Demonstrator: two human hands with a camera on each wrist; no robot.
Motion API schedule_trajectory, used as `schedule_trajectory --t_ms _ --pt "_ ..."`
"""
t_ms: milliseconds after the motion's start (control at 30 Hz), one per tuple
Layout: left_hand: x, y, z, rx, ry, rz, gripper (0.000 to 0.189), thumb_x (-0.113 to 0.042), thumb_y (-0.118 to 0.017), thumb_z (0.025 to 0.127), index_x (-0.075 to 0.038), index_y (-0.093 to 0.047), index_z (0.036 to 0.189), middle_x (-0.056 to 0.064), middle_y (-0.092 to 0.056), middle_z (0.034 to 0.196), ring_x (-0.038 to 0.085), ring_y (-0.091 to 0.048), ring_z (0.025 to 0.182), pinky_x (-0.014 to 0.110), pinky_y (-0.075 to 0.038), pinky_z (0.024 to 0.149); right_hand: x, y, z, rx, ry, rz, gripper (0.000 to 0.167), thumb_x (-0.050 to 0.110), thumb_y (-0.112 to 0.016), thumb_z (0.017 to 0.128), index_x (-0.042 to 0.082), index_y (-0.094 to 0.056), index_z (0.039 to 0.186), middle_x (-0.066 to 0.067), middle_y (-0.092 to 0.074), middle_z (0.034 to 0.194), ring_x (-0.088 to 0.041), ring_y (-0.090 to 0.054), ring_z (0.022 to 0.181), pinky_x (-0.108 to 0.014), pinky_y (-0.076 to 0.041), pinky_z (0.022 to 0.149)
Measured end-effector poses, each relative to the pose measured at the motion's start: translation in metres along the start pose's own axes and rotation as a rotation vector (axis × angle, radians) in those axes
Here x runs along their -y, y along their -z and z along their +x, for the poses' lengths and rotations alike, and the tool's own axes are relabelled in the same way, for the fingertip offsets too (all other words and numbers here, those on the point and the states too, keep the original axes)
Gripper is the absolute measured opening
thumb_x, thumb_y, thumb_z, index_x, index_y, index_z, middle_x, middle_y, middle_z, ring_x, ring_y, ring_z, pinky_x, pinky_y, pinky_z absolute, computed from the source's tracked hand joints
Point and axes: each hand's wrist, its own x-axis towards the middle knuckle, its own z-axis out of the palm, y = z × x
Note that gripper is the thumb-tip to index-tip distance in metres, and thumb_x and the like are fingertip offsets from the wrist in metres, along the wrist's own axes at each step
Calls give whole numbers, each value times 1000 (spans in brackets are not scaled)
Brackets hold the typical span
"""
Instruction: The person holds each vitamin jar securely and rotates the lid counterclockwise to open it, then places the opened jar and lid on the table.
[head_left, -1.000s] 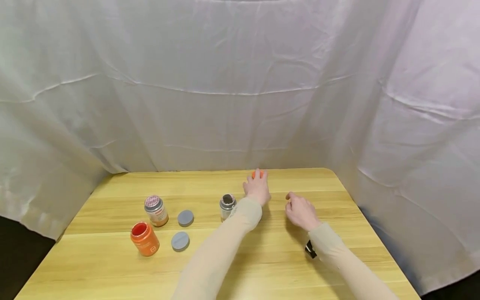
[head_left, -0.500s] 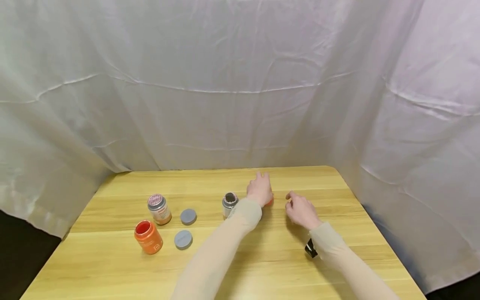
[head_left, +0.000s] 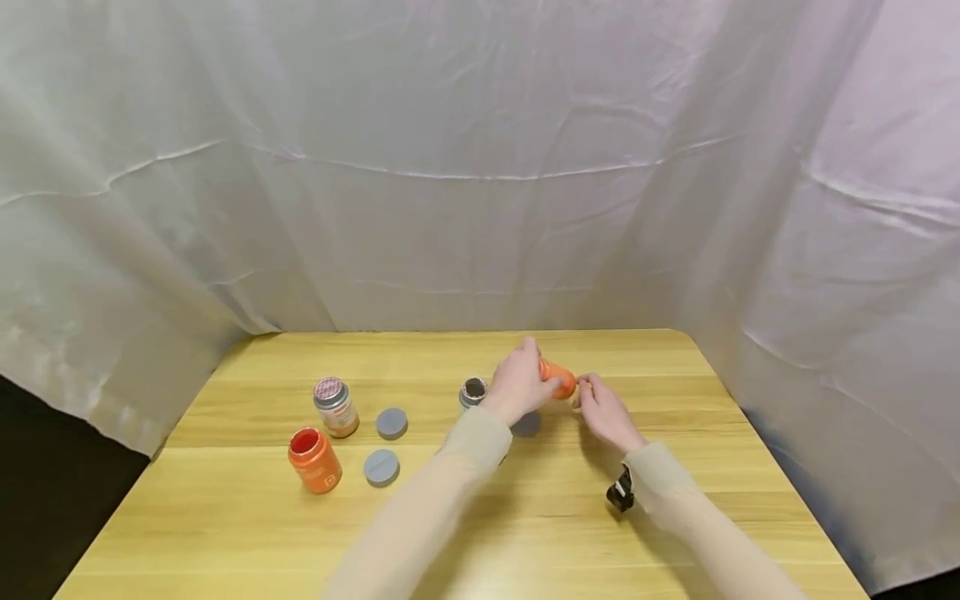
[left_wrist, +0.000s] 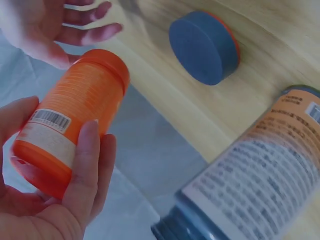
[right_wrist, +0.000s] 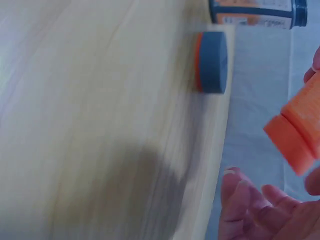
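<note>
My left hand (head_left: 517, 385) grips an orange plastic bottle (head_left: 557, 379) above the table, tilted with its capped end toward the right. In the left wrist view the fingers curl round the bottle's lower body, beside a white label with a barcode. The bottle's orange lid (left_wrist: 106, 64) is on. My right hand (head_left: 606, 415) is close by the lid, its fingers spread and loosely bent, holding nothing; whether its thumb touches the lid I cannot tell. Below the left hand lies a grey lid (left_wrist: 202, 47) with an orange edge. Beside it stands an uncapped grey-necked bottle (left_wrist: 265, 165), partly hidden in the head view.
On the left of the wooden table (head_left: 247, 533) stand an uncapped orange bottle (head_left: 315, 467) and a grey-necked bottle (head_left: 337, 410) with a patterned top. Two grey lids, a farther one (head_left: 392, 423) and a nearer one (head_left: 382, 468), lie beside them. A pale curtain (head_left: 465, 208) hangs behind.
My left hand has picked up the orange bottle from the back of the table and brought it toward the right hand. The right hand has stayed nearly in place. The view has shifted slightly.
</note>
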Motion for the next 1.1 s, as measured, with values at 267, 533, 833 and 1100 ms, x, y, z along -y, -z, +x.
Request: schedule_trajectory --t_ms 267,533,833,1100 --pt "8 20 -22 -47 -9 -151 50 -39 -76 89 -6 -51 118 8 -66 98 17 -62 79 25 -49 66 18 -6 2 89 -7 439 51 33 -21 112 -6 -44 134 -26 -68 107 -17 -67 78 -29 -58 70" --pt "23 30 -39 -71 45 -287 49 -43 -75 88 -12 -50 116 6 -66 102 16 -63 85 27 -52 70 32 -12 -1 198 -38 703 44 38 -26 111 6 -51 129 7 -69 88 -9 -66 77 -24 -57 73" --pt "43 37 -55 -59 -5 -338 49 -40 -78 86 -12 -50 114 9 -66 105 16 -63 89 27 -53 75 40 -18 -6 331 -10 810 34 44 -33 109 25 -61 106 10 -64 85 -8 -62 78 -23 -54 76" --pt "58 45 -69 28 -52 -312 59 -37 -81 84 -9 -52 126 12 -66 123 22 -65 105 38 -54 90 46 -27 -7 323 59 753 30 37 -36 109 23 -63 106 11 -63 81 -8 -61 75 -25 -53 74"
